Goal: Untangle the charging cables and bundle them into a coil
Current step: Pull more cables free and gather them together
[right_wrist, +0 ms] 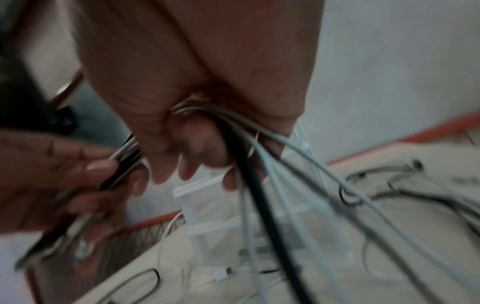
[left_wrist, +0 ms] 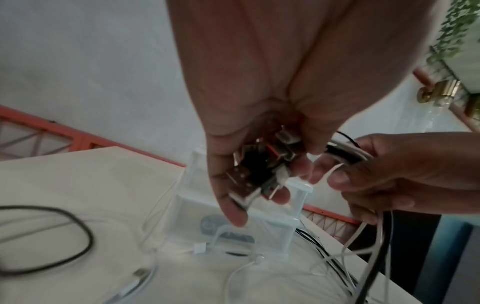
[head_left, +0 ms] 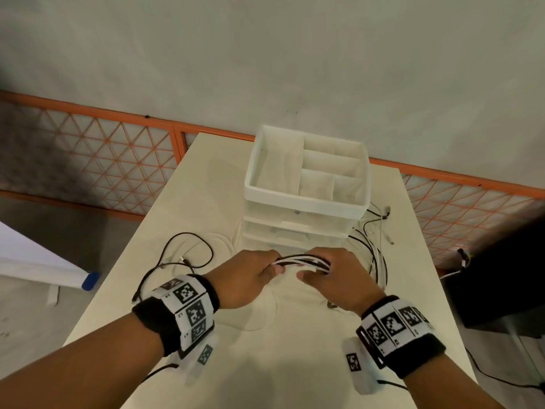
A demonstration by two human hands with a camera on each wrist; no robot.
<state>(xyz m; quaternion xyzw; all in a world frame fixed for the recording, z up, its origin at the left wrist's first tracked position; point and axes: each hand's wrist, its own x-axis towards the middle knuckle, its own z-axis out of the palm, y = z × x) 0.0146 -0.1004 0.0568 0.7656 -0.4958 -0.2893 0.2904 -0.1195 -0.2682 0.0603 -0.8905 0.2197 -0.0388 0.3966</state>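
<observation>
1. Above a white table (head_left: 206,178), the left hand (head_left: 247,278) curls round the plug ends of black and white charging cables (head_left: 300,259).
2. The right hand (head_left: 339,278) grips the same bundle beside it.
3. Loose cable ends trail around a plastic drawer organizer (head_left: 306,199).

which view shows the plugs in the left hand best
The left wrist view: the plugs sit exposed among that hand's fingers. The head view hides them inside the left hand; the right wrist view shows only blur.

white table (head_left: 188,208), drawer organizer (head_left: 306,199), loose cables (head_left: 188,249)
</observation>
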